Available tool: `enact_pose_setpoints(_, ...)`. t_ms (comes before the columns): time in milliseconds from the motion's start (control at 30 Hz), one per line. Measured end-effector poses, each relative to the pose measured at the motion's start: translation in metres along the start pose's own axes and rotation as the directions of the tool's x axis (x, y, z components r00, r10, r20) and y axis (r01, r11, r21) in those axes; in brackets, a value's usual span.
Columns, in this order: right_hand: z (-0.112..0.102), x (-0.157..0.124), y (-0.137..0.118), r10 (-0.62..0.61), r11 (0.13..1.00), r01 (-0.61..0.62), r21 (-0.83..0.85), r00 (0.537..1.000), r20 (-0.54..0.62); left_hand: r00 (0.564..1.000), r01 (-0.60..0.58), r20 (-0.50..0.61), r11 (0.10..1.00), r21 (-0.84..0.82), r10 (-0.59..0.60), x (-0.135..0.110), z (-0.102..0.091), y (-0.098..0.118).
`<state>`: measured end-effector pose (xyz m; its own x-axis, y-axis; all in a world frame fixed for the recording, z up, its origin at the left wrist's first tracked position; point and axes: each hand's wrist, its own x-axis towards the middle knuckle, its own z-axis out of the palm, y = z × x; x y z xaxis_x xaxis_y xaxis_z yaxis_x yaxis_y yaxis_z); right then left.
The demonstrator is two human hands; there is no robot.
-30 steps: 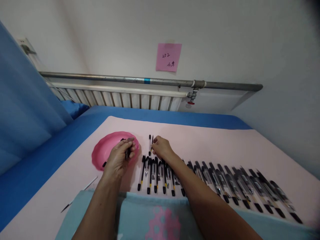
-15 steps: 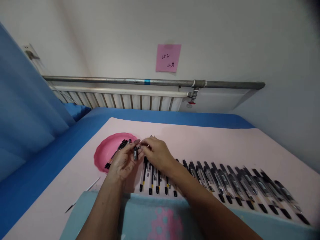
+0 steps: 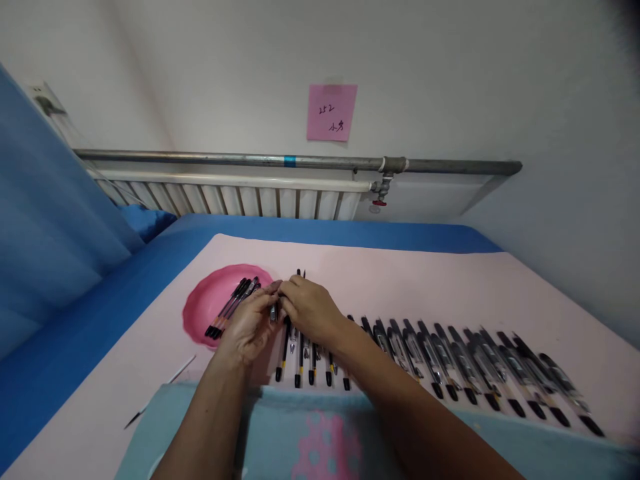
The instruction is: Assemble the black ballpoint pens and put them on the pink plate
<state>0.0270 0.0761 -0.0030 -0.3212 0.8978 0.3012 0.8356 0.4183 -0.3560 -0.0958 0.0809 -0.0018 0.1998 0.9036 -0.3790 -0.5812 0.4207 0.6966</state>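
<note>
My left hand [image 3: 253,325] is closed around a short-looking dark pen [image 3: 273,313] with pale print on its side, beside the pink bowl. Pinched fingers of my right hand [image 3: 311,308] meet the left fingertips at the upper end of this pen; the exact spot they grip is hidden. Under and beside the right hand lies a row of black-capped pens [image 3: 300,360] with small metal tips among them. Farther right, a long row of dark pens and clear pen parts [image 3: 463,360] continues, partly behind my right forearm.
A pink scalloped bowl [image 3: 193,307] at the left holds several pens [image 3: 233,308]. One thin white stick with a dark tip [image 3: 160,392] lies near the light blue cloth [image 3: 280,427]. Pink sheeting [image 3: 400,280] covers the blue surface [image 3: 320,231]. Behind are a radiator [image 3: 230,200] and pipe [image 3: 200,159].
The view has shifted slightly. My right fingers have closed in more tightly against the left fingertips, covering more of the pen's upper end. Both hands stay by the bowl.
</note>
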Motion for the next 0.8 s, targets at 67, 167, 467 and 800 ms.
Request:
enact_pose_setpoints(67, -0.003, 0.002, 0.008, 0.061, 0.997, -0.058, 0.048, 0.996, -0.059, 1.0, -0.006, -0.005, 1.0, 0.002, 0.006, 0.0, 0.0, 0.0)
enact_pose_setpoints(167, -0.006, 0.004, 0.027, 0.27, 0.961, -0.264, 0.079, 0.959, -0.084, 0.999, -0.035, -0.017, 0.999, -0.009, 0.035, 0.0, 0.0, 0.001)
enact_pose_setpoints(467, 0.017, 0.001, 0.059, 0.43, 0.902, -0.431, -0.022, 0.895, 0.121, 0.998, -0.061, -0.026, 0.998, 0.027, 0.062, 0.0, -0.001, 0.001)
enact_pose_setpoints(800, 0.024, 0.002, 0.058, 0.409, 0.908, -0.418, 0.035, 0.901, 0.146, 0.997, -0.076, -0.018, 0.996, 0.051, 0.077, 0.0, -0.001, 0.002)
